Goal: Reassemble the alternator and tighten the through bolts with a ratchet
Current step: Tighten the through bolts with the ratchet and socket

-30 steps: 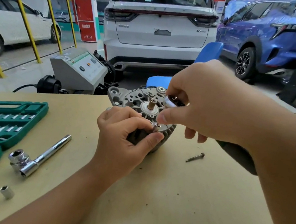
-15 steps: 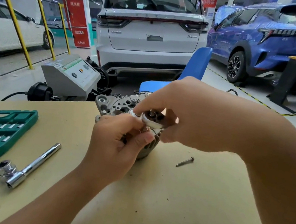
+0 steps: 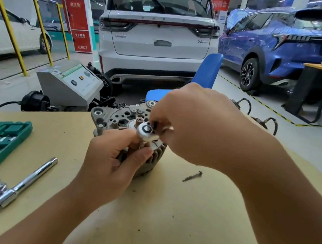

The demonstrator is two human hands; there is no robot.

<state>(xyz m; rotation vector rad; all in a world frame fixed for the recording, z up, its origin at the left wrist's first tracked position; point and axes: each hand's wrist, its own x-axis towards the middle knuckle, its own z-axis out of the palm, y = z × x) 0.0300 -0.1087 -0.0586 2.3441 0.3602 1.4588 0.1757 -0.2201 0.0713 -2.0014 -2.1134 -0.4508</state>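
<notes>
The alternator [image 3: 132,136] stands on the bench [image 3: 182,220]. The left hand [image 3: 110,168] grips its body, and the right hand [image 3: 193,127] holds a small ratchet [image 3: 146,132] over a through bolt. I think it is best to keep the tool straight on the bolt head and turn gently. One loose bolt [image 3: 192,176] lies near.

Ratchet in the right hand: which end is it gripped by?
The right hand grips the chrome ratchet just behind its round head; the handle is hidden. The left hand holds the grey metal alternator's side.
</notes>
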